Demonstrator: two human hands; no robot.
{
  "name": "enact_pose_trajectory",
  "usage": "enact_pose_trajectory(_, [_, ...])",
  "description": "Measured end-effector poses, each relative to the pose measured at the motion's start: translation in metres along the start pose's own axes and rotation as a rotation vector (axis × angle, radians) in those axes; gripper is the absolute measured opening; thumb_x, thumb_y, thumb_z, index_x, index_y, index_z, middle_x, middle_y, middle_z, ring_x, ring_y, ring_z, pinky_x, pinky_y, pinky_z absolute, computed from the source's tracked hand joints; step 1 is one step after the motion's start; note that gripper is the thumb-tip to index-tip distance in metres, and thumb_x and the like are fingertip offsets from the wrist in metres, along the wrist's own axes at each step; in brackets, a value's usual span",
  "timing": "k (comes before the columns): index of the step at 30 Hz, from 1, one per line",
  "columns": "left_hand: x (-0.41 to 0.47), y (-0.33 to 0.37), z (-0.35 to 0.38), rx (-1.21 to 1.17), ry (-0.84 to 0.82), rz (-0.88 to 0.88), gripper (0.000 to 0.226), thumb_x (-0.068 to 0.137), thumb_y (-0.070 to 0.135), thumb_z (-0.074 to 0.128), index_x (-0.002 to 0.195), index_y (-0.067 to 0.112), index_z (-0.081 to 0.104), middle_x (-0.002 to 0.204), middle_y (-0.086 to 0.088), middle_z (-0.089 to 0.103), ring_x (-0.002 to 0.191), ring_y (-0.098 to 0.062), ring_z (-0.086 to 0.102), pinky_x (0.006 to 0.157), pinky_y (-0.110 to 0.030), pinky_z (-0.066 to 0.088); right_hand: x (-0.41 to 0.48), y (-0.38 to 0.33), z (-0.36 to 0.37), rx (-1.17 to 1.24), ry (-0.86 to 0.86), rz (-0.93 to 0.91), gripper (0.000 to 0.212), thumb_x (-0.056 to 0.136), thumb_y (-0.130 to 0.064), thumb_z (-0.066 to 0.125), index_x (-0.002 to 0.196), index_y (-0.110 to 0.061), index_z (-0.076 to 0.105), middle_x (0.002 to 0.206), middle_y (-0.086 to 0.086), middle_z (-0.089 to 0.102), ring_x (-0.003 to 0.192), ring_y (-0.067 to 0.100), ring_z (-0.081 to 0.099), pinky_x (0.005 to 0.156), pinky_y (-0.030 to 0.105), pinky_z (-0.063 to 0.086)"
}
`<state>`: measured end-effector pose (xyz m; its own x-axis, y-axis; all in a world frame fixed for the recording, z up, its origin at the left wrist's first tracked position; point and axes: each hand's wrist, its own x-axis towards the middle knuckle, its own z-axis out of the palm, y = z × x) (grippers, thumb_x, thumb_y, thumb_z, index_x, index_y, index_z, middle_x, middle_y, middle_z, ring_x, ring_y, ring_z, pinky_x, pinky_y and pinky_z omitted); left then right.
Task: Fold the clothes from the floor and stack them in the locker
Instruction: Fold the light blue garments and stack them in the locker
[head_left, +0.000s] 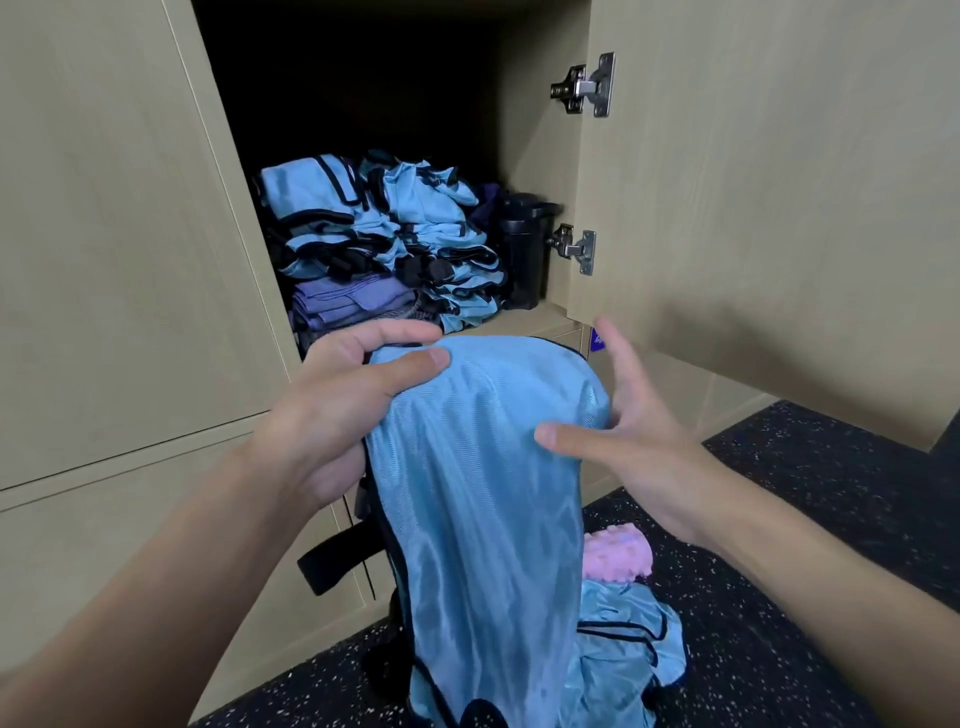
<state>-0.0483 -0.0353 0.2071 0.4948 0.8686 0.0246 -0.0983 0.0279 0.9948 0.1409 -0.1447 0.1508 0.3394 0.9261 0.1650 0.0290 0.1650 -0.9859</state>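
**Listener:** What are your hands doing?

**Operator:** My left hand (332, 410) is clamped on the top left edge of a light-blue mesh bib (483, 519), thumb in front. My right hand (639, 431) is spread, fingers straight, thumb just touching the bib's right side.

**Listener:** Where is the bib?

**Operator:** Held up before the open locker (535, 156), its lower end hanging towards the floor (831, 493). Folded bibs (384, 234) are stacked inside.

**Listener:** How will it handle?

**Operator:** I judge it light, limp and slick, so it will likely sag and slide. I'd pinch the black-trimmed edges, not the middle.
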Motion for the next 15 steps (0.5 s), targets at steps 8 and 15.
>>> enact_pose_trajectory(8, [-0.001, 0.004, 0.004, -0.165, -0.065, -0.004, 0.02, 0.09, 0.004, 0.065, 0.107, 0.013, 0.069, 0.087, -0.007, 0.077, 0.072, -0.016, 0.073, 0.061, -0.026, 0.059, -0.002, 0.003, 0.005, -0.046, 0.008, -0.158, 0.114, 0.068, -0.012, 0.089, 0.141, -0.063, 0.019, 0.138, -0.008, 0.056, 0.118, 0.018, 0.064, 0.097, 0.045, 0.053])
enact_pose_trajectory(15, [-0.005, -0.018, 0.01, -0.067, -0.22, -0.127, 0.096, 0.065, 0.007, 0.078, 0.142, 0.047, 0.037, 0.111, -0.005, 0.075, 0.095, -0.022, 0.074, 0.073, -0.035, 0.062, 0.002, -0.017, 0.005, 0.085, 0.203, -0.266, 0.083, 0.085, -0.002, 0.073, 0.133, -0.057, 0.035, 0.113, 0.015, 0.067, 0.101, 0.022, 0.068, 0.094, 0.04, 0.056])
